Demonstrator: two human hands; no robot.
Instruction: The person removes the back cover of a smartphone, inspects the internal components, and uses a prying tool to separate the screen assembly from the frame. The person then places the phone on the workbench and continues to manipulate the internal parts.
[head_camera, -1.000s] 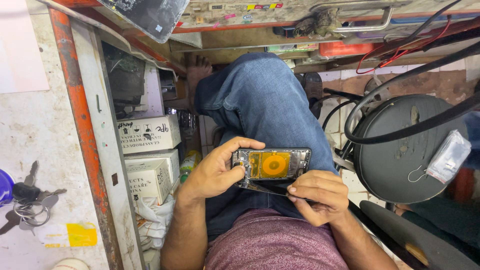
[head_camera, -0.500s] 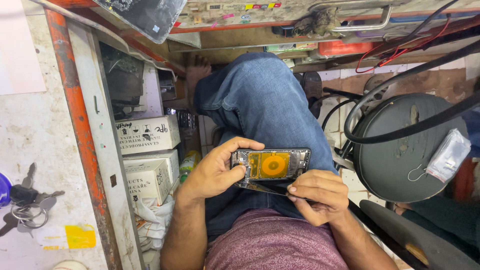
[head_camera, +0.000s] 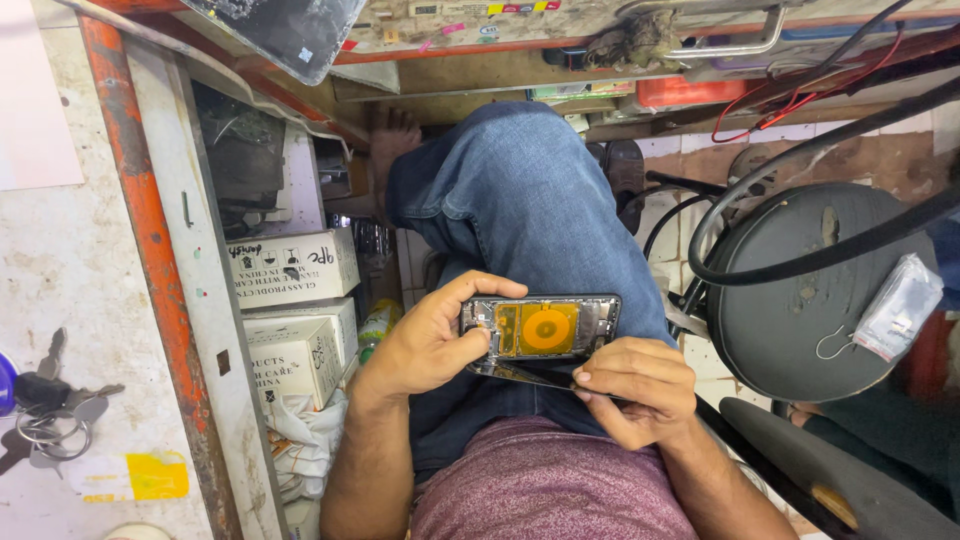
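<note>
Gripping the opened phone (head_camera: 540, 328) over my lap, my left hand (head_camera: 430, 340) wraps its end at nine o'clock, fingers curled tight. My right hand (head_camera: 635, 385), at five o'clock, pinches the thin back panel (head_camera: 520, 373) beneath it.

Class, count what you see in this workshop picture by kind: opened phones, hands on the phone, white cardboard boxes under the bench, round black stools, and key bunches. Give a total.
Opened phone: 1
Hands on it, left hand and right hand: 2
White cardboard boxes: 2
Round black stool: 1
Key bunch: 1
Total: 7
</note>
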